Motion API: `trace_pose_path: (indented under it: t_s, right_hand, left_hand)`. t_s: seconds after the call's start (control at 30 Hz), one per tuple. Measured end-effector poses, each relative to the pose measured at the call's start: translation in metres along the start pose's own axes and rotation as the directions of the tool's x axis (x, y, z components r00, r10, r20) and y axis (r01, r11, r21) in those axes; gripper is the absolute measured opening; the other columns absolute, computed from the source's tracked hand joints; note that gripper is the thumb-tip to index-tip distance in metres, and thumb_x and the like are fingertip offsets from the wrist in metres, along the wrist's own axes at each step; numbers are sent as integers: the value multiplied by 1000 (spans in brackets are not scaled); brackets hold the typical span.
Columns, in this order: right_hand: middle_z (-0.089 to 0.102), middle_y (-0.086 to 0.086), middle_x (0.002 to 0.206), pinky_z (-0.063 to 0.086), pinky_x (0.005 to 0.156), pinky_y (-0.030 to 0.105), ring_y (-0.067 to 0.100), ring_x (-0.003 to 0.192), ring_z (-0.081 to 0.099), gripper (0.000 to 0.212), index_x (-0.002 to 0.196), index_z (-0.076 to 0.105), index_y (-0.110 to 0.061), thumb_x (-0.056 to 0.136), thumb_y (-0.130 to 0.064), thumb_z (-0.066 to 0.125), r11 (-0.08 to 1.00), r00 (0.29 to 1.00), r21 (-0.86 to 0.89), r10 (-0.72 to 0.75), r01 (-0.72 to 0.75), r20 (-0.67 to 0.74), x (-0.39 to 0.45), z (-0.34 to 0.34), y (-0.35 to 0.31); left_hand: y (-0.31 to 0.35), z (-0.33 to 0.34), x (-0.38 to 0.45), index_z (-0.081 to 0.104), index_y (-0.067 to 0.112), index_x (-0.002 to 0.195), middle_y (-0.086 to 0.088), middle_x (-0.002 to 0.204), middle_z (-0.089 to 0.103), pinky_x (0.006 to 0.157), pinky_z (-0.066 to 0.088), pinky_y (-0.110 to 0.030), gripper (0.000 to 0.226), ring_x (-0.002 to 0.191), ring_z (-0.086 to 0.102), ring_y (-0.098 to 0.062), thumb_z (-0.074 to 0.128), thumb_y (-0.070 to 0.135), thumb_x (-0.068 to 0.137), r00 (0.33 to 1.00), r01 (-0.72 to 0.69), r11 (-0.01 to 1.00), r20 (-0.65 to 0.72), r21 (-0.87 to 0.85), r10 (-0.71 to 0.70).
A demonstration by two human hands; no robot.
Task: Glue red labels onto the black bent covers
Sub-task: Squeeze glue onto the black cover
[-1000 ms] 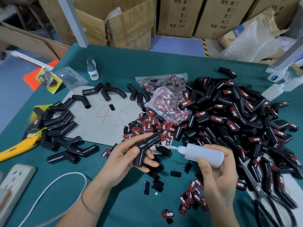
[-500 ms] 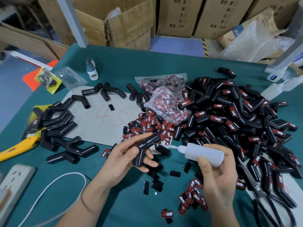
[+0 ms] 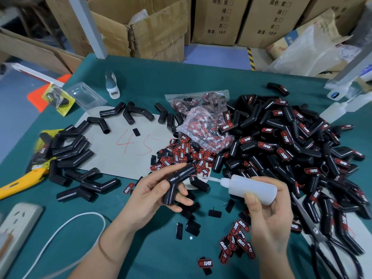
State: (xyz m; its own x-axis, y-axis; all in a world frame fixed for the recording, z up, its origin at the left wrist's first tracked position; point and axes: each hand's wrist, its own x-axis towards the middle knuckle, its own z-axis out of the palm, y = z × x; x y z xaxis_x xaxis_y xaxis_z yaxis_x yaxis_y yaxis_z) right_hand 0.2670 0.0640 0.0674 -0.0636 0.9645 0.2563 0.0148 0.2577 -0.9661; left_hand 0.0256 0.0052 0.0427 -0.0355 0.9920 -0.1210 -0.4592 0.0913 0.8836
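Black bent cover (image 3: 177,183) between left fingers (image 3: 165,186)

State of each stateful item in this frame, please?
Black bent cover: held in left hand, unlabelled.
White squeeze glue bottle: gripped by right hand, nozzle toward cover.
Clear plastic label bag: lying part full.
Black-handled scissors: lying on table.
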Motion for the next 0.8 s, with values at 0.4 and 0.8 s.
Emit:
trace_pose_path:
  t_s: [0.4, 0.8]
  right_hand:
    - [68, -12, 113, 54, 74, 12, 3, 93, 68, 28, 115, 62, -46, 90, -34, 67, 1000, 1000, -13, 5, -5, 2, 1, -1, 3]
    - [68, -11, 114, 55, 72, 14, 4, 95, 69, 29, 115, 62, -46, 89, -35, 68, 1000, 1000, 7, 16, -15, -27, 2, -3, 4]
  left_hand:
    - [1, 2, 1, 67, 32, 139, -10, 94, 74, 62, 63, -28, 61, 86, 79, -32, 78, 60, 86, 1000, 2, 1000, 0, 0, -2]
    - [-1, -2, 1, 65, 31, 142, -10, 95, 74, 64, 64, -28, 58, 87, 79, -32, 75, 56, 90, 1000, -9, 1000, 19, -8, 9]
